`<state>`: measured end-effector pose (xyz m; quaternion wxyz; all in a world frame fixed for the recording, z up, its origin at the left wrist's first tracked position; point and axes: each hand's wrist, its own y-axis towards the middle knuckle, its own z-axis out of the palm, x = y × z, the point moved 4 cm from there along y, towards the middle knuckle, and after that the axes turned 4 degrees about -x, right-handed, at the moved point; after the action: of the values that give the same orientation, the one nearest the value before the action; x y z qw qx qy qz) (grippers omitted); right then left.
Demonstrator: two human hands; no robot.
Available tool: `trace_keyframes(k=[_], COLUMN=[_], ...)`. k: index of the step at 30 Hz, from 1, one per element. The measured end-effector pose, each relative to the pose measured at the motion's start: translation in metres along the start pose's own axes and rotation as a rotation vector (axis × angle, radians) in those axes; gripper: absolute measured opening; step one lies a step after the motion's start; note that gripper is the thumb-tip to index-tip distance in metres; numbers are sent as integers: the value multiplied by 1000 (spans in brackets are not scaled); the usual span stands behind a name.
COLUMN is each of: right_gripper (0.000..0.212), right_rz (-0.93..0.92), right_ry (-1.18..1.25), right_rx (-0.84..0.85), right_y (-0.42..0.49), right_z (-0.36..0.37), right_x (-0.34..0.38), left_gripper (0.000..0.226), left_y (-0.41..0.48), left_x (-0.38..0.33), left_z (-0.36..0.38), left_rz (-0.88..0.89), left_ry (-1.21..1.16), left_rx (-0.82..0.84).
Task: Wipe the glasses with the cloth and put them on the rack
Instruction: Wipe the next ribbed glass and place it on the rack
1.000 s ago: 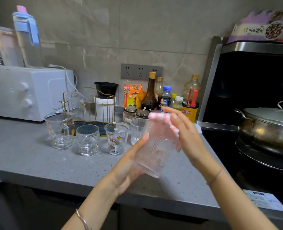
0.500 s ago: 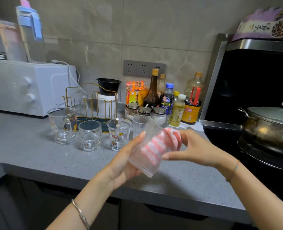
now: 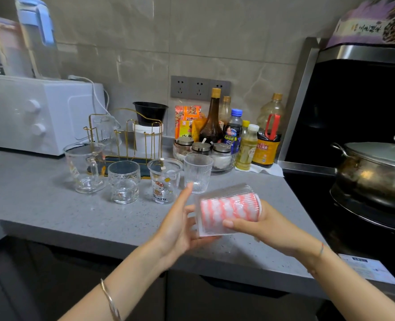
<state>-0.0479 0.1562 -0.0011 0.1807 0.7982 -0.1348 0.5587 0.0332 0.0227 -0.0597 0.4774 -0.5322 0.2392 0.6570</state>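
A ribbed clear glass (image 3: 226,190) lies sideways above the counter's front edge, mouth to the right. My left hand (image 3: 178,224) holds its base. A pink-and-white striped cloth (image 3: 226,207) fills its inside. My right hand (image 3: 274,228) is at the mouth, fingers inside with the cloth, thumb on the outer wall. Behind stand a handled mug (image 3: 85,169), a textured tumbler (image 3: 123,183), a cartoon-cat cup (image 3: 164,180) and a second ribbed glass (image 3: 197,172). The gold wire rack (image 3: 128,135) behind them carries one glass (image 3: 105,130).
A white oven (image 3: 29,114) sits at the back left. Sauce bottles and spice jars (image 3: 238,137) crowd the wall behind the glasses. A lidded steel pot (image 3: 377,172) stands on the stove to the right. The grey counter (image 3: 53,209) ends just under my hands.
The glass has tipped from steeply tilted to lying sideways. The cloth went from its outside into it, and my right hand moved to the mouth.
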Motion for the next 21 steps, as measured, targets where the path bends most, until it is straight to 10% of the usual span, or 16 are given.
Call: trace_keyframes(k=[8, 15, 21], right_gripper=[36, 39, 24], right_rz=[-35, 33, -51], right_ry=[19, 276, 43], right_rx=[-22, -7, 8], right_y=[0, 6, 3], right_z=[25, 16, 11], right_x=[-8, -6, 6], left_gripper=[76, 70, 59], left_y=[-1, -17, -16], left_x=[1, -15, -13], left_z=[3, 6, 8], left_rz=[363, 765, 408], left_ry=[164, 450, 322], left_rx=[-298, -176, -32])
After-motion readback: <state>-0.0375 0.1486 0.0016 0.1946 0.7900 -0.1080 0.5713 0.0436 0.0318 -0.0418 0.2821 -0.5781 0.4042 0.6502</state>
